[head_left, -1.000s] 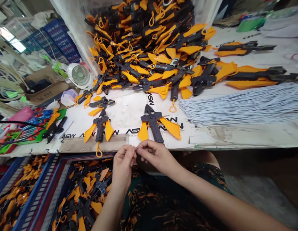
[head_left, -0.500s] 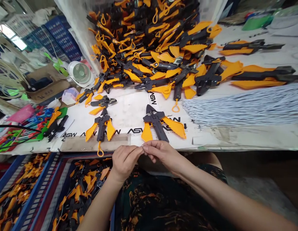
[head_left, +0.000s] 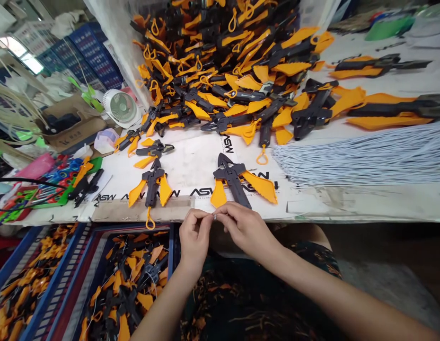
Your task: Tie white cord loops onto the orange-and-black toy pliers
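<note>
Left hand (head_left: 195, 239) has rotated; it and the right hand (head_left: 246, 226), fingertips pinched together, hold 1 tiny white piece (head_left: 215, 217) near the desk (head_left: 330, 203).

Mid-picture, the hands (head_left: 245, 228) hold a white bit (head_left: 215, 216) (too tiny to tell); the right edge cuts off pale strings (head_left: 365, 158).

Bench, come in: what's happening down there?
Left grip and right grip pinched together at tiny white item. Black-and-orange piece lying just beyond. Nothing visibly blocking.
</note>
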{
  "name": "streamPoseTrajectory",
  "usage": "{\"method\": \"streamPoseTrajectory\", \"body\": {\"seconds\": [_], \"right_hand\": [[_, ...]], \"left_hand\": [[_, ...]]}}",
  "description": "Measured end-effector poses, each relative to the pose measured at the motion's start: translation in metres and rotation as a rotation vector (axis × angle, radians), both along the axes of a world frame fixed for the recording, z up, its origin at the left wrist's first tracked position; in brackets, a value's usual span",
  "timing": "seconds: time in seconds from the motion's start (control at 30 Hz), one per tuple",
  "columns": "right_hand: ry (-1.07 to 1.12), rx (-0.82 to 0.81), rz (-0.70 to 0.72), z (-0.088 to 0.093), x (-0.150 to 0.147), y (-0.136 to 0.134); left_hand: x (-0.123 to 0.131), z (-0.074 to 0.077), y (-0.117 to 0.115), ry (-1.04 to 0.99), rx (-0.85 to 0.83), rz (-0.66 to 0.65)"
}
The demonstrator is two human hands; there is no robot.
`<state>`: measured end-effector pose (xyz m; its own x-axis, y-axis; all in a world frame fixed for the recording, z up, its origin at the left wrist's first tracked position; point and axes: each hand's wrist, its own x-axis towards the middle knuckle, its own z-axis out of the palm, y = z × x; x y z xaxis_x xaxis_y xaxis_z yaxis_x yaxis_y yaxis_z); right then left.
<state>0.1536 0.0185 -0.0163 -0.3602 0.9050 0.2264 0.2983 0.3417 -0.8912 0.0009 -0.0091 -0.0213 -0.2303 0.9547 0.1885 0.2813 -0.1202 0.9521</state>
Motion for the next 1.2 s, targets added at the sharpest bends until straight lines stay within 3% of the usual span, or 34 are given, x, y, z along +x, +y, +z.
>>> {"method": "streamPoseTrajectory", "body": {"seconds": [0.1, 0.17, 0.33, 0.5, 0.67, 0.87, 0.97, 1.03, 1.1, 1.2], "right_hand": [[0.17, -0.431, 0.14, 0.004, 0.002, 0.011], [0.256, -0.614, 0.183, 0.006, 0.003, 0.017], [0.244, -0.736, 0.254, 0.009, 0.004, 0.018], [0.24, -0.614, 0.188, 0.003, 0.0, 0.011], [0.083, -0.227, 0.016, -0.004, -0.001, 0.003], [-0.038, 0.048, 0.072, -0.002, 0.007, -0.001], [-0.02, 0.14, 0.14, -0.003, 0.01, -0.001], [0.024, 0.148, 0.183, -0.005, 0.01, -0.001], [0.082, 0.055, 0.211, -0.007, 0.009, -0.001], [0.154, -0.148, 0.191, -0.009, 0.005, 0.0]], "left_hand": [[-0.008, 0.0, 0.002, 0.165, 0.142, -0.066], [-0.011, 0.0, 0.004, 0.172, 0.159, -0.099], [-0.013, 0.0, 0.005, 0.144, 0.159, -0.109], [-0.006, 0.002, -0.004, 0.135, 0.059, -0.063], [0.003, 0.002, -0.012, 0.197, 0.028, -0.047], [0.005, 0.008, -0.011, 0.279, 0.081, -0.057], [0.006, 0.009, -0.01, 0.101, -0.053, -0.064], [0.006, 0.008, -0.01, -0.114, -0.195, -0.082], [0.005, 0.006, -0.01, -0.277, -0.302, -0.122], [0.002, 0.005, -0.008, -0.204, -0.306, -0.157]]}}
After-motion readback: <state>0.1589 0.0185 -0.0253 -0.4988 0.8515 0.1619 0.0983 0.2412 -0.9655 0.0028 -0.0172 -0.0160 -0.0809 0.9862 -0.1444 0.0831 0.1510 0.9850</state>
